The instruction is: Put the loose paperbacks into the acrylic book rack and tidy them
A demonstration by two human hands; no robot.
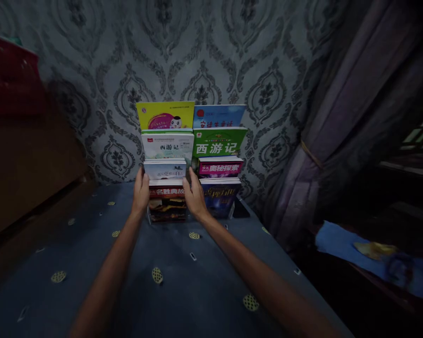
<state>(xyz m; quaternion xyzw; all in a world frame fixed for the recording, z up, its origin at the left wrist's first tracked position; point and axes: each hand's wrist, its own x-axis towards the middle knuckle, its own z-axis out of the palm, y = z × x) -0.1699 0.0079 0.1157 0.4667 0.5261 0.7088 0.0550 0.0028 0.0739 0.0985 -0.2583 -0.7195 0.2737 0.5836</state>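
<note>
Two columns of books stand in stepped rows against the wall. My left hand (141,191) is at the left edge of a pale blue-and-white book stack (165,172), thumb toward the front and fingers along the side. My right hand (195,193) presses the same stack from its right edge, between the two columns. In front is a dark book with a red title band (168,204). Behind stand a white book (168,148) and a yellow book (165,113). The right column has a blue book (218,115), a green book (218,143), a magenta book (220,169) and a dark blue book (220,199).
A dark blue patterned cloth (176,295) covers the surface under the books. A dark flat object (241,209) lies right of them. Patterned wallpaper (204,56) is behind, a tied curtain (303,178) to the right. A brown box-like object (28,169) stands left.
</note>
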